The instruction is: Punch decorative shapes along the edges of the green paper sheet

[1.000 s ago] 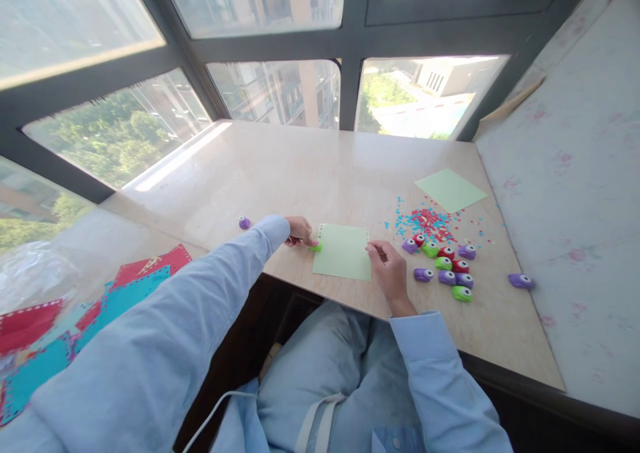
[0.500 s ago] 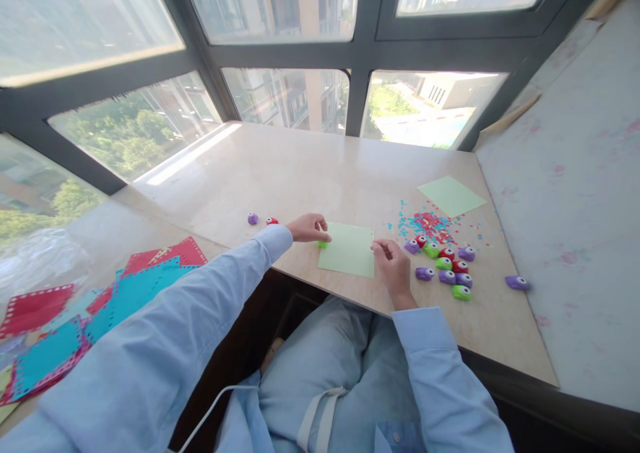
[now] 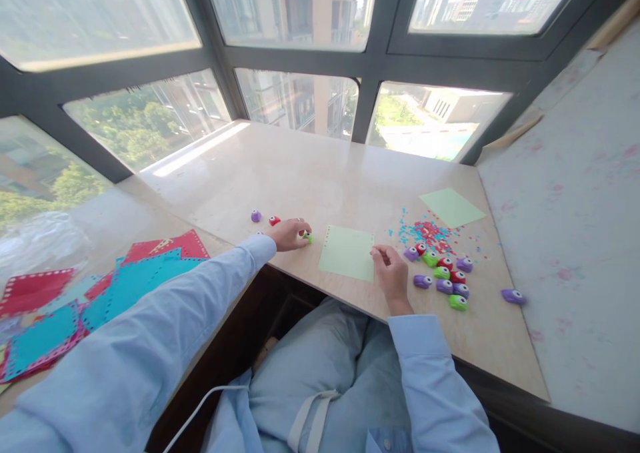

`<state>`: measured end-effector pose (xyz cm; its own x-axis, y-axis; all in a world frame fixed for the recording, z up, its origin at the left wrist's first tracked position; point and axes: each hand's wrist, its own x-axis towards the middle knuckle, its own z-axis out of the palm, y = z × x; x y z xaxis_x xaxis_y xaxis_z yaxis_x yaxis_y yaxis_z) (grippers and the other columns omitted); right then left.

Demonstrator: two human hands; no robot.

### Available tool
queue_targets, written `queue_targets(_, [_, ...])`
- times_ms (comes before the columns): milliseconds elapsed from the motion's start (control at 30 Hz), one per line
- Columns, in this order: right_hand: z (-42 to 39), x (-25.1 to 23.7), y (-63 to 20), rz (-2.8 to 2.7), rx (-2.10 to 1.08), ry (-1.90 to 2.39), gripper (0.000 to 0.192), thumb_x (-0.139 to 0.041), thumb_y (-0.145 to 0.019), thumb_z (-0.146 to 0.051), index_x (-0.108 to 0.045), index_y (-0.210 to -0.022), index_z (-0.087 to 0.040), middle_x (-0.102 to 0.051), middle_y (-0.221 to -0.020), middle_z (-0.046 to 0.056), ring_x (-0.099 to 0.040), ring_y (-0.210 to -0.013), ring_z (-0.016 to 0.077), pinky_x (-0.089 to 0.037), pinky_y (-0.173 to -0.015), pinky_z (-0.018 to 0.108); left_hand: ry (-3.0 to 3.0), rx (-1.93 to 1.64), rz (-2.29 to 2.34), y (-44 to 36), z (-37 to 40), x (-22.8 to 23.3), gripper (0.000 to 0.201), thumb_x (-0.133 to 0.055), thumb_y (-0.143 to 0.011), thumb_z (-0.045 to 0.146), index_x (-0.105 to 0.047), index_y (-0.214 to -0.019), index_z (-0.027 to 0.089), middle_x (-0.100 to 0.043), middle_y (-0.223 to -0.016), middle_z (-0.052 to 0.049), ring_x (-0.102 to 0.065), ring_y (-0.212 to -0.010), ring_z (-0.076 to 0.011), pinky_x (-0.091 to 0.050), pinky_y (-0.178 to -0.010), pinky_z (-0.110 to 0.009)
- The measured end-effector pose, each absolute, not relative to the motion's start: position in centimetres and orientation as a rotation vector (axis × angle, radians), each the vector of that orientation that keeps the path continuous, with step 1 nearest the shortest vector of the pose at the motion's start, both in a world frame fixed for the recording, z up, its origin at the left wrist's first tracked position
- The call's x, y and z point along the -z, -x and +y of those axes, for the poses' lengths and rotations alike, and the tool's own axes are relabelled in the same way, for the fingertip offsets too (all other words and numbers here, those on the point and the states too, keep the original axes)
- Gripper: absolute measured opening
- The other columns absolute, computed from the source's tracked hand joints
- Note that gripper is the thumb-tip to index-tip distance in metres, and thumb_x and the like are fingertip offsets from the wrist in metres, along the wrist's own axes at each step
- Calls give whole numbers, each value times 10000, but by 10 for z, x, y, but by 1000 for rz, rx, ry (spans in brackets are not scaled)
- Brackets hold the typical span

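A light green sheet of paper lies near the table's front edge, with a row of small punched holes along its left side. My right hand pinches the sheet's right edge between thumb and fingers. Left of the sheet and apart from it, my left hand has its fingers closed around a small green craft punch, partly hidden by the fingers. Beyond that hand sit a red craft punch and a purple craft punch. Another purple one is mostly covered by my wrist.
Several purple, red and green punches cluster at the right, below scattered red and blue paper bits. Another green sheet lies behind them. A lone purple punch is by the wall. Punched coloured sheets pile up at the left.
My left hand has moved left, away from the paper, with the green craft punch. Holes now show along the sheet's left side. My right hand stays at the right edge.
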<state>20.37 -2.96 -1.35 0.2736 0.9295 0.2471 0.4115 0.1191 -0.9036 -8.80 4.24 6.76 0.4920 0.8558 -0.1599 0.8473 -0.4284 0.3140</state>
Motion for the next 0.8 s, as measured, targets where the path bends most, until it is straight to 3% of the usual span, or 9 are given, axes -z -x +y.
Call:
queue_targets(300, [-30,14,-204,-1308,-621,1492,310,-566,-851,-450,-706,-922,-183,-757,-882,81,-680,-770,230,-534,-749,362,-2300,187,1789,120,54,-72,401,-494,-901,371,-638,-1248,231,-734,-958,-71,-673,-927,-241,-456,-802,-312])
queue_targets(533, [-30,12,-203,-1281,-640,1475,302,-567,-846,-446,-702,-912,-185,-754,-869,70,-674,-766,224,-535,-739,355,-2209,290,2013,124,58,-76,383,-510,-881,378,-654,-1214,256,-723,-1137,-109,-668,-1050,-279,-473,-851,-337])
queue_targets(700, [-30,12,-203,-1275,-634,1475,306,-574,-842,-457,-704,-903,-187,-756,-865,74,-675,-763,229,-536,-736,360,-2177,332,2044,129,60,-75,395,-530,-858,298,-639,-1236,268,-727,-1134,-115,-680,-1032,-281,-482,-840,-342])
queue_targets(800, [-29,12,-203,-1261,-647,1468,299,-590,-831,-456,-704,-889,-186,-753,-843,73,-673,-748,229,-536,-722,355,-2192,268,2048,129,59,-77,437,-550,-856,351,-607,-1277,246,-723,-1130,-118,-676,-1037,-283,-485,-836,-339])
